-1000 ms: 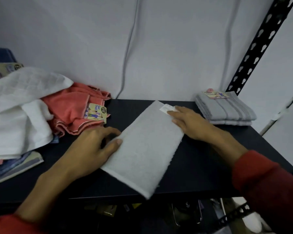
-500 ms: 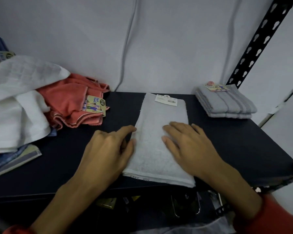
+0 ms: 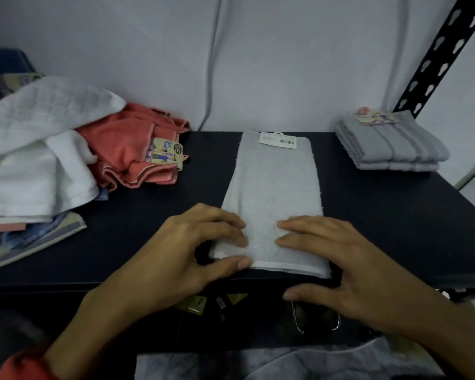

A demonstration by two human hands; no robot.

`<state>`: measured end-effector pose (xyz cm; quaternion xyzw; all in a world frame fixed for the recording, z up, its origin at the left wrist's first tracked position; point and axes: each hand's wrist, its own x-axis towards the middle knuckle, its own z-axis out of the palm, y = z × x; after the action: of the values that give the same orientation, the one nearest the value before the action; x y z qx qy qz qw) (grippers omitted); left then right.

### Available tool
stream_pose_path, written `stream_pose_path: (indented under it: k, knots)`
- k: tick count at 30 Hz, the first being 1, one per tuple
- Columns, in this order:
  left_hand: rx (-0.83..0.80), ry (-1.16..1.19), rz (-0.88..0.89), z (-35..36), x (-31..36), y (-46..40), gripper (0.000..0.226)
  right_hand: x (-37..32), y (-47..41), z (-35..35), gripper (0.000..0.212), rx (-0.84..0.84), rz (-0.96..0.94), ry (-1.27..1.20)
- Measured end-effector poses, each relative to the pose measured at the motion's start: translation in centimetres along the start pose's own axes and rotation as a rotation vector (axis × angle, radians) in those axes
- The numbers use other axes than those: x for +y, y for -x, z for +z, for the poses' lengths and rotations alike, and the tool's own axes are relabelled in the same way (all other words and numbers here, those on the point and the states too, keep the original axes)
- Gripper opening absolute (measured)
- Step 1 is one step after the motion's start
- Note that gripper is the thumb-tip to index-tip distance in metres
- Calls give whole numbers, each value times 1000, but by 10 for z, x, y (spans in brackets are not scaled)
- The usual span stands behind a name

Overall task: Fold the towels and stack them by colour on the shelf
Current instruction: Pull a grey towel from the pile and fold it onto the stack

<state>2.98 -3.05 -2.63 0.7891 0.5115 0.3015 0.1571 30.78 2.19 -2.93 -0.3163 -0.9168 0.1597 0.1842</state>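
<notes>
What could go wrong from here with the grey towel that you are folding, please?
The grey towel has its near hem at the shelf front edge, so a slack grip by the left hand or right hand might let it slide off. Its barcode tag could get folded inside.

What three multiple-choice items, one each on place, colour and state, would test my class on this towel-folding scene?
1. Where is the folded grey stack?
A. shelf's back right
B. front left
C. under the white towels

2. What colour is the crumpled towel beside the white towels?
A. blue
B. coral
C. green

3. How does the light grey towel lie?
A. rolled
B. hanging
C. flat in a long strip

Key: 1 A, it sits by the black upright; 2 B, orange-pink cloth; 3 C, left hand and right hand rest on its near end.
</notes>
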Motion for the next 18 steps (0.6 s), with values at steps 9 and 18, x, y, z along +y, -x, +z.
stream_pose_path:
  k: [9,18]
  knots:
    - [-55,-57,15,-2,1,8,49,10,15,-6,45,-4,-9,-101]
    - [32,-70,66,11,7,21,42,3,21,-20,31,180,-16,-62]
